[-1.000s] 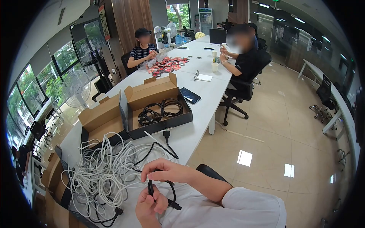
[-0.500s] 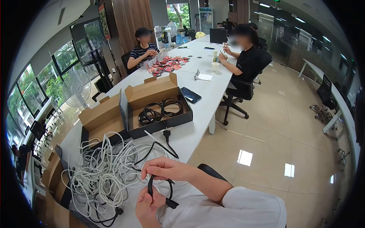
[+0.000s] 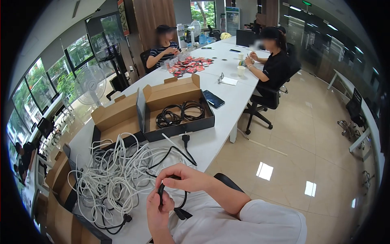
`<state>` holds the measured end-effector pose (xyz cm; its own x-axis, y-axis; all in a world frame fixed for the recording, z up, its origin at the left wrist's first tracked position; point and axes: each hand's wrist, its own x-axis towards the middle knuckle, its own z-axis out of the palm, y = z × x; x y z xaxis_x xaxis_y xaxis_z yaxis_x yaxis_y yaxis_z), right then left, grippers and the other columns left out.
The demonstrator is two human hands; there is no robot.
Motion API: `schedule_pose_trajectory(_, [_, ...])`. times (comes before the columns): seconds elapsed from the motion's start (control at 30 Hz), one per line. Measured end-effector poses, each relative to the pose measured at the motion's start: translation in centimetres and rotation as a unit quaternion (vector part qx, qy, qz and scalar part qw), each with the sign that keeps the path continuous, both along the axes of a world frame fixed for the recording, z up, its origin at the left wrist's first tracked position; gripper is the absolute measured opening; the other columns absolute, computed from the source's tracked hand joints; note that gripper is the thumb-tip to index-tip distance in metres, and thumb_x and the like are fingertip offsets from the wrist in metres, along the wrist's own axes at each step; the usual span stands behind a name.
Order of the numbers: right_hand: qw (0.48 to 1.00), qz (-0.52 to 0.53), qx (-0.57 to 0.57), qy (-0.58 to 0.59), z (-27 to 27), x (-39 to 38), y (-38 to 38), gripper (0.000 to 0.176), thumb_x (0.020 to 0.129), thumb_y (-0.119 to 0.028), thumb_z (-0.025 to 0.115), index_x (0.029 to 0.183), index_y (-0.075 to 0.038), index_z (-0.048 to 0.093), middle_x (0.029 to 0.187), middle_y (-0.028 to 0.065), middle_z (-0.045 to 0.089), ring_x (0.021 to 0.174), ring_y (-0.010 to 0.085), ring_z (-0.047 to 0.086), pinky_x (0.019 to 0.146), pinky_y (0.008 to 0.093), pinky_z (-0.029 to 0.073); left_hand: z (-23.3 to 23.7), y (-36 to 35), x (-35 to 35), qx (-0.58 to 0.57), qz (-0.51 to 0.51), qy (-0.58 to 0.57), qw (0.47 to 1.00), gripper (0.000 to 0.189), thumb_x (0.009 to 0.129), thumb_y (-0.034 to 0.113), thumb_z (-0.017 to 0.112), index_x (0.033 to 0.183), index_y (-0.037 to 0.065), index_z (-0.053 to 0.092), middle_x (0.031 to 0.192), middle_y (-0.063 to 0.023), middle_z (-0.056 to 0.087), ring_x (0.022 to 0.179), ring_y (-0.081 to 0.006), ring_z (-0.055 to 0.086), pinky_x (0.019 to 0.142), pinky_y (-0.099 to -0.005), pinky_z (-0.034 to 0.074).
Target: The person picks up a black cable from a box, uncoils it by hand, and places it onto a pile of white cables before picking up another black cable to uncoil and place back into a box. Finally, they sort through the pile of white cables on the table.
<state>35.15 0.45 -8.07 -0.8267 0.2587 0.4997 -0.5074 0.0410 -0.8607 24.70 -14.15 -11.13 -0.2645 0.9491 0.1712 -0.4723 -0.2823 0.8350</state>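
Observation:
My left hand (image 3: 159, 208) is closed around a black power cable (image 3: 161, 193), low at the table's near edge. Just above it, my right hand (image 3: 183, 178) curls its fingers over the same cable. A stretch of the cable loops down beside my hands to a black connector (image 3: 183, 213) against the white shirt. Farther up the table lies a black plug (image 3: 186, 139), its cord running back towards my right hand. Left of my hands, a tangled heap of white cables (image 3: 115, 175) has some black cords mixed in.
An open black box (image 3: 178, 129) with brown lining holds coiled black cables (image 3: 178, 114). Another open box (image 3: 118, 118) adjoins it. A phone (image 3: 213, 99) lies to their right. Two people sit farther along the table, near red packets (image 3: 189, 66) and a paper cup (image 3: 241, 71).
My hands have drawn closer together, and less of the cable loop shows between them. The whole view has shifted, so the table and boxes appear farther right.

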Motion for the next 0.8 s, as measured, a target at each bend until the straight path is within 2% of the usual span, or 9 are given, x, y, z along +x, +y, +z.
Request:
schedule_pose_trajectory(0.1, [0.996,0.003,-0.008,-0.093,0.8,0.3,0.2,0.018,0.093,-0.015,0.057,0.097,0.001,0.065,0.084,0.0021,0.066,0.081,0.0081,0.056,0.07,0.0212,0.044,0.8,0.0,0.6,0.007,0.074,0.008,0.997,0.038,0.094,0.042,0.048,0.102,0.005,0.052,0.071,-0.0024,0.05,0.05,-0.0111,0.042,0.046,-0.0255,0.033])
schedule_pose_trajectory(0.2, [0.998,-0.031,-0.024,-0.054,0.9,-0.6,0.4,0.018,0.092,-0.014,0.059,0.094,0.002,0.065,0.079,-0.0016,0.062,0.072,0.0039,0.051,0.061,0.0201,0.041,0.7,-0.1,-0.2,0.049,0.093,-0.005,0.994,0.043,0.093,0.041,0.05,0.112,0.003,0.05,0.089,-0.0064,0.056,0.069,-0.0165,0.055,0.063,-0.0284,0.045])
schedule_pose_trajectory(0.3, [0.99,-0.043,-0.125,-0.047,2.8,-0.9,0.8,0.02,0.093,-0.017,0.057,0.092,0.001,0.066,0.065,-0.0045,0.051,0.057,0.0028,0.04,0.05,0.0208,0.031,0.5,0.6,-0.2,0.041,0.215,-0.017,0.976,0.042,0.093,0.041,0.048,0.111,0.003,0.051,0.093,-0.0088,0.059,0.086,-0.021,0.059,0.082,-0.0335,0.045])
schedule_pose_trajectory(0.37, [0.981,-0.047,-0.188,-0.016,3.1,-1.6,1.0,0.027,0.094,-0.025,0.056,0.092,0.001,0.063,0.055,-0.0071,0.036,0.048,0.0034,0.026,0.045,0.0235,0.019,-1.0,0.7,-1.5,0.031,0.232,0.028,0.972,0.041,0.094,0.04,0.046,0.11,0.002,0.052,0.099,-0.0112,0.061,0.094,-0.0225,0.058,0.09,-0.0366,0.041])
schedule_pose_trajectory(0.4, [0.976,-0.025,-0.218,0.013,3.1,-1.9,1.3,0.026,0.095,-0.025,0.055,0.093,0.0,0.063,0.055,-0.0071,0.036,0.047,0.0032,0.026,0.045,0.0229,0.019,-1.5,0.8,-2.0,0.025,0.239,0.05,0.969,0.041,0.095,0.04,0.044,0.109,0.002,0.052,0.102,-0.0124,0.061,0.099,-0.0232,0.058,0.094,-0.0382,0.04])
schedule_pose_trajectory(0.47, [0.957,0.019,-0.282,0.068,3.6,-2.1,2.3,0.025,0.096,-0.025,0.054,0.096,-0.001,0.062,0.055,-0.0072,0.036,0.046,0.0026,0.027,0.044,0.0217,0.018,-2.0,1.0,-2.6,0.005,0.202,0.071,0.977,0.044,0.097,0.037,0.04,0.114,-0.001,0.053,0.109,-0.0155,0.062,0.105,-0.0258,0.058,0.097,-0.0395,0.039])
schedule_pose_trajectory(0.6, [0.918,-0.019,-0.385,0.093,4.3,-2.9,3.2,0.03,0.099,-0.031,0.047,0.096,-0.003,0.057,0.058,-0.0074,0.027,0.048,0.0036,0.022,0.045,0.022,0.018,-2.8,1.4,-2.4,-0.021,0.112,0.147,0.983,0.05,0.097,0.036,0.038,0.121,-0.005,0.052,0.119,-0.0179,0.059,0.115,-0.0276,0.053,0.104,-0.0399,0.033])
schedule_pose_trajectory(0.7, [0.896,-0.03,-0.427,0.116,3.7,-3.1,3.9,0.03,0.099,-0.032,0.045,0.099,-0.004,0.056,0.061,-0.0075,0.024,0.049,0.0035,0.019,0.045,0.0213,0.019,-2.5,1.5,-2.3,-0.035,0.087,0.27,0.958,0.045,0.087,0.026,0.051,0.122,-0.003,0.053,0.125,-0.0149,0.056,0.122,-0.0276,0.047,0.106,-0.0385,0.03])
schedule_pose_trajectory(0.8, [0.884,-0.061,-0.444,0.131,3.6,-2.7,4.1,0.029,0.1,-0.032,0.043,0.103,-0.006,0.055,0.061,-0.0075,0.024,0.049,0.0037,0.019,0.045,0.0212,0.019,-1.7,1.8,-1.9,-0.004,0.095,0.437,0.894,0.046,0.078,0.017,0.06,0.121,0.002,0.055,0.128,-0.0121,0.054,0.123,-0.0287,0.043,0.105,-0.0389,0.029])
